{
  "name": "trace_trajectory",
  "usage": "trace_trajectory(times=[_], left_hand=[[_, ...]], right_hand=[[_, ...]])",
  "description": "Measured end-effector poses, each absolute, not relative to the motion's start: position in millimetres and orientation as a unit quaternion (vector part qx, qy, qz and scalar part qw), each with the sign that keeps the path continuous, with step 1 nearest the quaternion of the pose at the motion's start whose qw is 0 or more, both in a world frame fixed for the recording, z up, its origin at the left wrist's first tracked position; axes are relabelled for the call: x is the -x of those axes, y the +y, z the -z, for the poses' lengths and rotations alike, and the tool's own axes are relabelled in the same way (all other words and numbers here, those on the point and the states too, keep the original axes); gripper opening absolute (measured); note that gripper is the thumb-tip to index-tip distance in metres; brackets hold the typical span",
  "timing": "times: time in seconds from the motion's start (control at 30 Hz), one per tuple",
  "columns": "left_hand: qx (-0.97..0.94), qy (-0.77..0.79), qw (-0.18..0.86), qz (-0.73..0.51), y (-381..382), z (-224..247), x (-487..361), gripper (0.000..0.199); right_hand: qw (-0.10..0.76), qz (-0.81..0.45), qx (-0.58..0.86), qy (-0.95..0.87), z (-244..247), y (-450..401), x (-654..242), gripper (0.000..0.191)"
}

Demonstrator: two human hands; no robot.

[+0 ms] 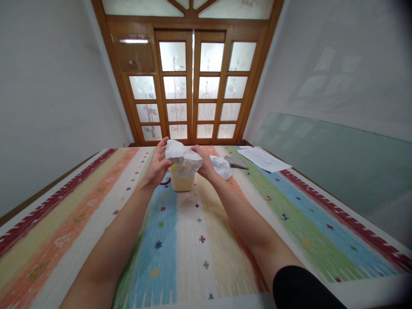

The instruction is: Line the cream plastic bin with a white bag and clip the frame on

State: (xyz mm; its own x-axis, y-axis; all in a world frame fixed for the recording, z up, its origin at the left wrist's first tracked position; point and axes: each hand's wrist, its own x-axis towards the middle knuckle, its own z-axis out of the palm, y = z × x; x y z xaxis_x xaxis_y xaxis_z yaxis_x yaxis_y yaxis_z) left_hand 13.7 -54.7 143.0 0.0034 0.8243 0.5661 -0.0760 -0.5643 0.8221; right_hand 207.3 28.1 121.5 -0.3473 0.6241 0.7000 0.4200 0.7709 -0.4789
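Observation:
A thin, crumpled white plastic bag is stretched between my two hands, over a pale yellow container that stands on the table. My left hand is at the bag's left edge, thumb below and fingers raised behind it. On the other side, my right hand grips the bag's right side, its fingertips partly hidden by the plastic. The bag covers most of the container's opening, so its inside is hidden. Beside the container's left side, a dark reddish curved loop shows, partly covered; its kind is unclear.
Right of my right hand lies a white crumpled bundle, with a folded grey cloth beyond it. Printed paper sheets lie at the far right. The striped tablecloth covers the table; a glass panel leans against the right wall.

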Motion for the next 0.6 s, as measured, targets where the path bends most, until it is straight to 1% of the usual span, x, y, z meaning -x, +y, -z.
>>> trace_trajectory(times=[0.07, 0.1, 0.17, 0.2, 0.27, 0.33, 0.47, 0.57, 0.6], left_hand=[[-0.61, 0.295, 0.347, -0.649, -51, -138, -14, 0.085], [-0.606, 0.294, 0.342, -0.656, -49, -136, -15, 0.085], [-0.599, 0.299, 0.329, -0.666, -44, -131, -16, 0.084], [-0.597, 0.303, 0.324, -0.669, -43, -130, -16, 0.082], [-0.596, 0.311, 0.318, -0.669, -41, -128, -18, 0.077], [-0.593, 0.318, 0.319, -0.667, -41, -126, -20, 0.072], [-0.564, 0.339, 0.323, -0.68, -43, -126, -22, 0.061], [-0.532, 0.365, 0.326, -0.691, -44, -126, -22, 0.055], [-0.522, 0.375, 0.327, -0.693, -44, -126, -22, 0.052]], right_hand=[[0.564, -0.158, 0.291, -0.756, -129, 22, -211, 0.015], [0.595, -0.175, 0.264, -0.739, -133, 18, -214, 0.016], [0.624, -0.186, 0.203, -0.732, -140, 10, -218, 0.02], [0.622, -0.181, 0.168, -0.743, -144, 7, -219, 0.023], [0.59, -0.154, 0.107, -0.786, -148, 0, -221, 0.035], [0.531, -0.116, 0.078, -0.836, -151, -5, -219, 0.05], [0.424, -0.077, 0.085, -0.898, -149, -12, -212, 0.073], [0.381, -0.068, 0.095, -0.917, -144, -18, -204, 0.09], [0.375, -0.06, 0.106, -0.919, -142, -19, -201, 0.091]])
